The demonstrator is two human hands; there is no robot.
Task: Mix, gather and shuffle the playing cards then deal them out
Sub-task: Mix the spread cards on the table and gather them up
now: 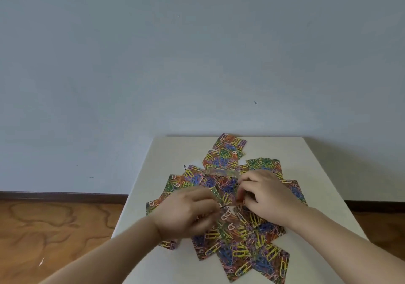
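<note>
Clearly, in the head view, the playing cards (pixel 228 198) lie face down in a loose, overlapping sprawl across the middle of the white desk (pixel 317 174), their backs printed with coloured paper clips; one card at the far edge sits close to the wall, and others fan out toward the near edge. Both hands are down in the middle of the sprawl. The left hand (pixel 186 213) hovers low over the left part, fingers curled and blurred, and whether it pinches a card I cannot tell. The right hand (pixel 265 193) has its fingers bent inward at the centre, seemingly nipping the edge of a card or two, though blur hides the contact. The step looks like mixing passing into gathering. To do it well, flat palms should sweep the outliers inward from the far edge and the near corners, keeping every card face down and sliding rather than lifting. Cards near the desk's left edge need care, since a hard push could send them to the wooden floor (pixel 54 224).
</note>
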